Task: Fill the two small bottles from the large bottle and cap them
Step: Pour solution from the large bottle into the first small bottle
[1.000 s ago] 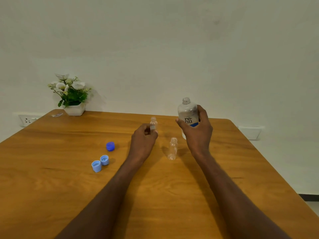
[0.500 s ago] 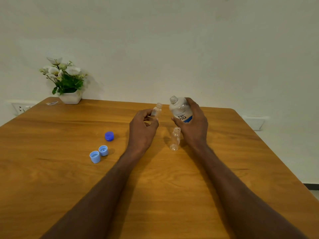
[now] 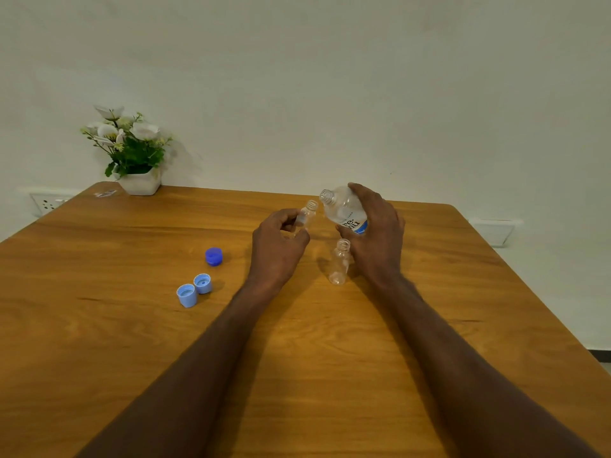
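Both arms reach out over the wooden table (image 3: 132,325). The right hand (image 3: 377,233) is curled around the big bottle (image 3: 344,209) and holds it up in the air. The big bottle is tipped to the left, so its open mouth points at the little bottle (image 3: 305,216) in the left hand (image 3: 277,246). The left hand pinches this little bottle between thumb and fingers and holds it up, leaning a bit to the right. The two open mouths are close but not touching.

The big bottle is clear plastic, round and smooth, with ridges on its neck and a white and blue label. The little bottle is clear plastic too, thin, with the same kind of ridged neck.

A second little bottle (image 3: 340,262) stands upright on the table, just below the big bottle and right beside the right hand. It is clear and open at the top.

To the left of the big bottle, well apart, lies a dark blue cap (image 3: 213,256). Nearer the person lie two light blue caps (image 3: 194,290), round, open side up, touching each other.

Far left of the big bottle, at the table's back corner, stands a white pot of flowers (image 3: 139,183) with green leaves. The table is shiny and brown with wavy lines.
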Demonstrator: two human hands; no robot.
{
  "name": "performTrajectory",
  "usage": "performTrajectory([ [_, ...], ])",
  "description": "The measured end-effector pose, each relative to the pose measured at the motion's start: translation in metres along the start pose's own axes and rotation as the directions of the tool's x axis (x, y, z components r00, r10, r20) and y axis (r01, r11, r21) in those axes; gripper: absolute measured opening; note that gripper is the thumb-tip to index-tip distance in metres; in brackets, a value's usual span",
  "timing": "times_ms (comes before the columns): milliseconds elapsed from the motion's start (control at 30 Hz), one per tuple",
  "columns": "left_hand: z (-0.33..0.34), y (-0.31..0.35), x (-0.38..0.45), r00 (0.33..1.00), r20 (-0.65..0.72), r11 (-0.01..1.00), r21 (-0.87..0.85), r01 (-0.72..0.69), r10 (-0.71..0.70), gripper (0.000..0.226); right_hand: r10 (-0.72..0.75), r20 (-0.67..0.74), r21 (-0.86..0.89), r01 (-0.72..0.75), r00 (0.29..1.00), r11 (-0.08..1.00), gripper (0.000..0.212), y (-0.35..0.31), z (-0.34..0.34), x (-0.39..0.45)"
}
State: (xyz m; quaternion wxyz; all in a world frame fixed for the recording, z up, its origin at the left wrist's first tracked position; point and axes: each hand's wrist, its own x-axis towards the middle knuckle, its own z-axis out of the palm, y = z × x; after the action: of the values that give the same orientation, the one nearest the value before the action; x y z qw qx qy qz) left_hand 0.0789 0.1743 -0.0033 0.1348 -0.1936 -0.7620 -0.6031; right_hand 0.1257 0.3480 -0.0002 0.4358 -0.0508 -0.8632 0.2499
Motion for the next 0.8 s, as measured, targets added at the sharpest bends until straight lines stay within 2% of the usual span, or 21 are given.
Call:
performTrajectory([
  [467,-0.0004,0.0012,-0.0009,0.999,0.048,1.000,0.015,0.018,-0.019,0.038,-0.021,0.074,-0.062,0.025,0.997,0.998,0.076,0.0006,-0.0035,0.0009],
  [800,-0.0004,0.0001,-0.0009,0.998,0.058,0.999,0.034,0.007,-0.009,0.037,-0.035,0.059,-0.072,0.040,0.998,0.997,0.074,0.0007,-0.0045,0.0004],
])
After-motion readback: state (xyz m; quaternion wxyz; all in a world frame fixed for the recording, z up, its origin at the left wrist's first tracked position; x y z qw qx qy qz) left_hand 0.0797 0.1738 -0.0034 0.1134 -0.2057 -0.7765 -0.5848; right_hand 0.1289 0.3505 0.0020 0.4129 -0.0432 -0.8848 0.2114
